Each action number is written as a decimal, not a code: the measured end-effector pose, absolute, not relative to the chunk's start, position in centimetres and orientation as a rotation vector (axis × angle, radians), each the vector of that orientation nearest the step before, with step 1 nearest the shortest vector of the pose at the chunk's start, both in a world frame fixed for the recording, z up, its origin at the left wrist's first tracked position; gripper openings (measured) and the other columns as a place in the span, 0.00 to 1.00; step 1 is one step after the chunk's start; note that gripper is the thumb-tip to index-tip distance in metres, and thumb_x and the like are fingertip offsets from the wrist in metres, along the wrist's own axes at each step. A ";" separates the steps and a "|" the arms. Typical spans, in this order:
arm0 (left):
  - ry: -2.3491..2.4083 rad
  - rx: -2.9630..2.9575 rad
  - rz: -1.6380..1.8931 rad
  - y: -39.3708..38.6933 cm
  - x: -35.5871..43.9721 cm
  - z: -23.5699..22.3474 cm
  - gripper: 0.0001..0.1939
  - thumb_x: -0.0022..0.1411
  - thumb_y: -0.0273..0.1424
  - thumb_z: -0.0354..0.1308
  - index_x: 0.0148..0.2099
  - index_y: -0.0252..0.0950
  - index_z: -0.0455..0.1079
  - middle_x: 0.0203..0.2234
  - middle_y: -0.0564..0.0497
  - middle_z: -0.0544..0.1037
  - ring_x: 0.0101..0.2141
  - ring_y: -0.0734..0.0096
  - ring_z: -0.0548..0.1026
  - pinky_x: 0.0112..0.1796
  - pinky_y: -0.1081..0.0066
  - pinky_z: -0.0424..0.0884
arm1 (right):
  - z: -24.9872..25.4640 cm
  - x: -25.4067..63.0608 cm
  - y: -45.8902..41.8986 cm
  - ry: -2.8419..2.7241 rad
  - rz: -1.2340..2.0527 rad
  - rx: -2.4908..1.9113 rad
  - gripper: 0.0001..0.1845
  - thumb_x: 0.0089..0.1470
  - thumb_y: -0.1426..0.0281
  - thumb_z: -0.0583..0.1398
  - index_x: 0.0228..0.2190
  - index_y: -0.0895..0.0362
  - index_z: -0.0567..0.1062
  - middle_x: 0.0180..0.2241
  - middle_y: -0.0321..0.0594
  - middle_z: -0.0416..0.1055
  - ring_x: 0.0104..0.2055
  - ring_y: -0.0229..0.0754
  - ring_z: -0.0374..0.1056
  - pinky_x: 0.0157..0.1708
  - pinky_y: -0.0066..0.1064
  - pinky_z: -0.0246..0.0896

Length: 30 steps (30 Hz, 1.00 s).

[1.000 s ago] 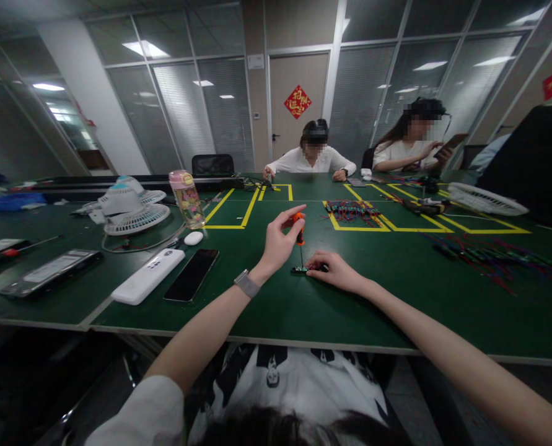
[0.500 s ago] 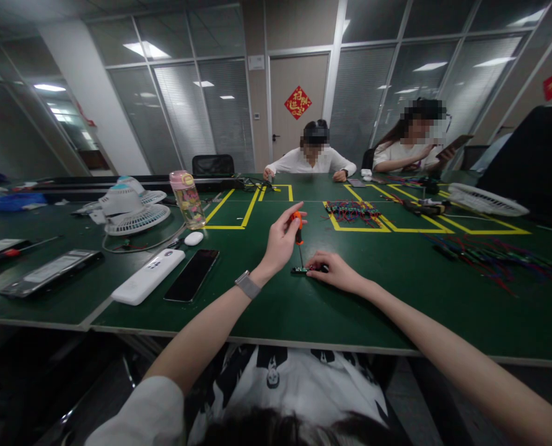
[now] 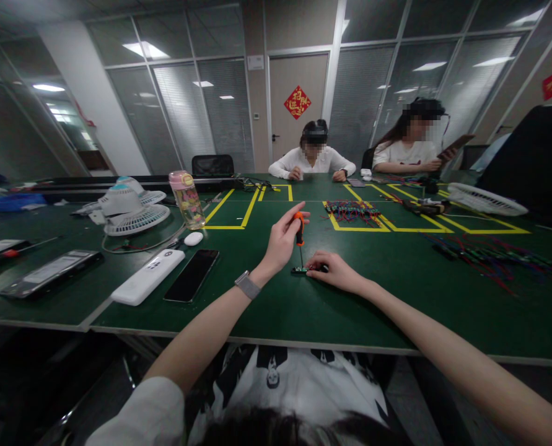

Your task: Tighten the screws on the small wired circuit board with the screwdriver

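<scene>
My left hand point(image 3: 282, 238) is closed around the orange and black handle of a screwdriver point(image 3: 300, 233), which stands upright. Its thin shaft runs down to a small green circuit board point(image 3: 298, 271) lying on the table. The tip meets the board, though the exact contact point is too small to make out. My right hand point(image 3: 332, 271) rests on the table and pinches the board's right end. Part of the board is hidden under those fingers.
Left of my hands lie a black phone point(image 3: 192, 276), a white power bank point(image 3: 148, 277) and a white oval case point(image 3: 193, 239). A bottle point(image 3: 187, 201) and fans point(image 3: 136, 210) stand beyond. Wired boards point(image 3: 352, 212) lie ahead right. Two people sit across the table point(image 3: 257, 316).
My hands, the screwdriver and the board stay almost in place. Across the table, one person's hand has drawn inward, and the other person's raised hand has lowered to the tablet.
</scene>
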<state>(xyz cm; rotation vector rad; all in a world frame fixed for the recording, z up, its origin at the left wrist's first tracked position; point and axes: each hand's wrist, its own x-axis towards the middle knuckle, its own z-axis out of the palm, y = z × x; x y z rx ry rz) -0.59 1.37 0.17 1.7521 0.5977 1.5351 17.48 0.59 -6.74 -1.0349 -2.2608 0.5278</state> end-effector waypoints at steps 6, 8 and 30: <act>0.679 1.848 1.606 1.0 -0.6 0.3 0.13 0.61 0.30 0.59 0.49 0.38 0.73 0.37 0.49 0.75 0.36 0.72 0.73 0.40 0.72 0.70 | -6.8 17.6 0.7 -2.258 0.524 -1.037 0.06 0.53 0.68 0.63 0.34 0.57 0.79 0.30 0.39 0.69 0.31 0.39 0.67 0.32 0.30 0.62; 0.724 1.894 1.638 0.8 -0.6 0.4 0.11 0.61 0.31 0.59 0.46 0.39 0.74 0.36 0.50 0.73 0.37 0.72 0.71 0.40 0.73 0.69 | -6.9 17.5 0.7 -2.251 0.531 -1.033 0.07 0.53 0.68 0.63 0.34 0.57 0.79 0.30 0.39 0.69 0.31 0.39 0.67 0.33 0.30 0.62; 0.650 1.861 1.580 1.2 -0.7 0.3 0.16 0.68 0.30 0.47 0.55 0.40 0.68 0.46 0.47 0.74 0.42 0.70 0.74 0.44 0.71 0.69 | -6.8 17.5 0.6 -2.250 0.543 -1.027 0.07 0.53 0.68 0.63 0.33 0.57 0.79 0.31 0.39 0.70 0.31 0.39 0.67 0.32 0.30 0.62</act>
